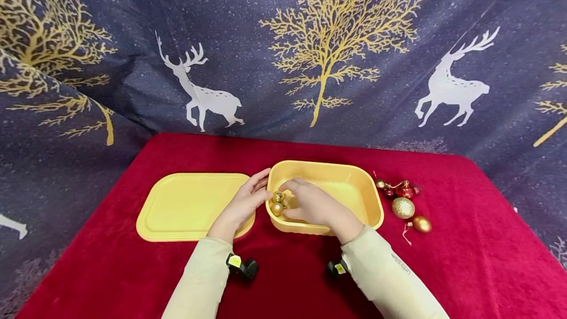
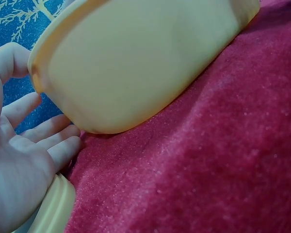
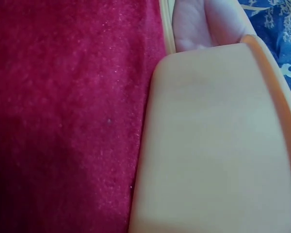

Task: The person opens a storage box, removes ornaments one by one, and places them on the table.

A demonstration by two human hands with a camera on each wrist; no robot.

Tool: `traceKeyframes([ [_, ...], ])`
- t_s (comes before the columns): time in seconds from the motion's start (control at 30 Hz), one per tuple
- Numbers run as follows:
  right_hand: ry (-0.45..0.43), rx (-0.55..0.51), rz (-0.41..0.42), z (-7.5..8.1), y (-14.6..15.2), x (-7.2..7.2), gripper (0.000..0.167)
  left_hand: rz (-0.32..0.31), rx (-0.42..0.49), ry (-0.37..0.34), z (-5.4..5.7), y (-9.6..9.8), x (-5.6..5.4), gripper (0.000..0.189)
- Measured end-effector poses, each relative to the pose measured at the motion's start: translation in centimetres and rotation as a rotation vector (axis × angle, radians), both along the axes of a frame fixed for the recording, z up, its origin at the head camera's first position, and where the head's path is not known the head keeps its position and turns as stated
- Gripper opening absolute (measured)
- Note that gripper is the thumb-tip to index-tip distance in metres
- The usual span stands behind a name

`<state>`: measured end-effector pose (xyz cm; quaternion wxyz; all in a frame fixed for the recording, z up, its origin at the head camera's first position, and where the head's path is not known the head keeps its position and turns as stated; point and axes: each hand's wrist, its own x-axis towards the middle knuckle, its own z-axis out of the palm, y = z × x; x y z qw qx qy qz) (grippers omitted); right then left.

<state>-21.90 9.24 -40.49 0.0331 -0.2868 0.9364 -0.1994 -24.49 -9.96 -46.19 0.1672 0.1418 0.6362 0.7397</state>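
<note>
A yellow plastic container (image 1: 341,192) stands open-topped on the red cloth. My left hand (image 1: 242,206) is at its left end; in the left wrist view the thumb bends over the rim while the fingers (image 2: 63,145) lie along the outside wall. Inside the container my right hand (image 1: 312,204) reaches to the left end, thumb and fingers spread around small gold ball ornaments (image 1: 276,208), with a gap showing between. In the right wrist view the container's outer wall (image 3: 218,136) hides the right hand. A flat yellow lid (image 1: 188,206) lies to the left, partly under the left hand.
Right of the container lie a glittery gold ball (image 1: 403,207), a smooth gold ball (image 1: 422,224) with a string, and a cluster of small red ornaments (image 1: 405,191). The red cloth (image 1: 465,260) covers the table. A dark blue curtain (image 1: 274,97) hangs behind.
</note>
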Motion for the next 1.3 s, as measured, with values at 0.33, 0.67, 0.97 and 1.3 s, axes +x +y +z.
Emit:
traceKeyframes([
  [0.33,-0.016,0.058,0.023,-0.1,-0.5,-0.6,0.042,-0.011,0.008,0.012,0.1,0.4,-0.3,0.066],
  [0.67,0.001,0.066,0.053,-0.2,-0.3,-0.7,0.027,-0.021,-0.006,0.007,0.2,0.9,-0.5,0.066],
  [0.97,-0.031,0.074,0.056,-0.4,-0.2,-0.8,0.022,-0.009,-0.017,-0.007,0.0,1.0,-0.6,0.066],
  [1.3,0.006,0.115,0.091,-1.0,-1.0,-1.0,0.019,0.002,-0.027,-0.021,-0.2,0.2,-0.1,0.066],
])
